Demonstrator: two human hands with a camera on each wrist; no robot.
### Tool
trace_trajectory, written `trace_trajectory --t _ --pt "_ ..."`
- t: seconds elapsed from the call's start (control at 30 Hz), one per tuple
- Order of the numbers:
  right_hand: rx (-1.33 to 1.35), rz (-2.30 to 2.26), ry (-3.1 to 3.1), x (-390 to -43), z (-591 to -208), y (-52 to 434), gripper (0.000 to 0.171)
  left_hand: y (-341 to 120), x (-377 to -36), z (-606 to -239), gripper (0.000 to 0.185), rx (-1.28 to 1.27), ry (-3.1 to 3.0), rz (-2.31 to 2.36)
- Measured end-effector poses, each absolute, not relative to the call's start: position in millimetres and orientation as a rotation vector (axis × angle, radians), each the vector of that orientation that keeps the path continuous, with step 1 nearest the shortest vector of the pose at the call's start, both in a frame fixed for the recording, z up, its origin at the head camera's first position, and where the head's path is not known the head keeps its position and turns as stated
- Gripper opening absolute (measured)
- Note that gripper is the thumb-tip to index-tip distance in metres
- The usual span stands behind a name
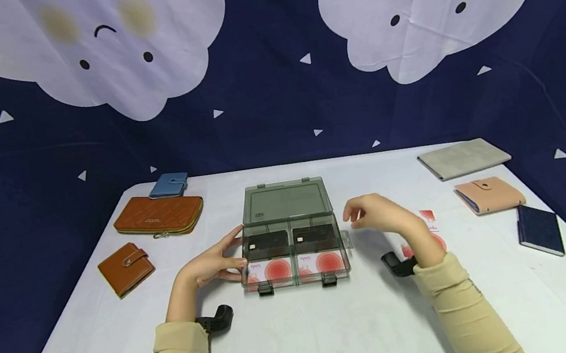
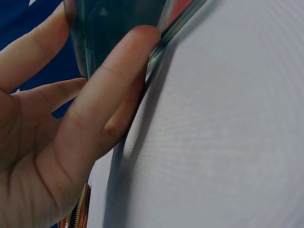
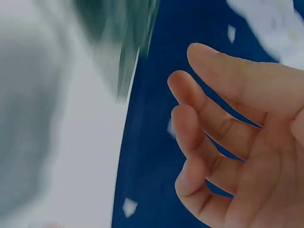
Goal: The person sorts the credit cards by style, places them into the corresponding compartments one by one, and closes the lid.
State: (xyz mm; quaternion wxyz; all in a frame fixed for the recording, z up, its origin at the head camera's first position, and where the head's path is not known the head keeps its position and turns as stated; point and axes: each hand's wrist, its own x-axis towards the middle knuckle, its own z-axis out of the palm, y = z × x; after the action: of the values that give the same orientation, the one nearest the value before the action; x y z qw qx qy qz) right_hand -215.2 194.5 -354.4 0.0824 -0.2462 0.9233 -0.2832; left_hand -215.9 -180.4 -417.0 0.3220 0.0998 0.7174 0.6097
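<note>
A translucent grey plastic case (image 1: 288, 224) stands with its lid (image 1: 285, 200) raised at the back. Inside, each of its two halves shows a black card (image 1: 268, 244) behind a white card with a pink circle (image 1: 322, 262). My left hand (image 1: 214, 263) touches the case's left side with spread, mostly straight fingers; in the left wrist view its thumb (image 2: 114, 71) lies against the case near the rim. Off the right side, my right hand (image 1: 377, 212) hovers with loosely bent fingers. Nothing is between them in the right wrist view.
At the left lie a blue wallet (image 1: 169, 185), a brown zip wallet (image 1: 158, 214) and a brown snap wallet (image 1: 126, 269). A grey wallet (image 1: 464, 158), pink card holder (image 1: 489, 194) and navy booklet (image 1: 539, 229) lie at the right. Pink-and-white cards (image 1: 428, 216) show beside my right forearm.
</note>
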Motion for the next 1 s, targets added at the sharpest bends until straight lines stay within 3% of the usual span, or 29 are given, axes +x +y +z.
trace_trajectory --t 0.3,0.47,1.0 --pt "-0.345 -0.933 2.731 -224.6 -355.4 280.4 0.033 -180.0 -215.8 -415.7 0.088 0.260 1.899 1.586" --pt "-0.274 -0.872 2.665 -223.0 -360.3 307.9 0.046 -180.4 -215.8 -415.4 0.089 0.258 1.902 1.582" --pt "-0.177 -0.748 2.650 -230.2 -388.0 308.8 0.056 -179.9 -216.0 -417.4 0.090 0.265 1.888 1.604"
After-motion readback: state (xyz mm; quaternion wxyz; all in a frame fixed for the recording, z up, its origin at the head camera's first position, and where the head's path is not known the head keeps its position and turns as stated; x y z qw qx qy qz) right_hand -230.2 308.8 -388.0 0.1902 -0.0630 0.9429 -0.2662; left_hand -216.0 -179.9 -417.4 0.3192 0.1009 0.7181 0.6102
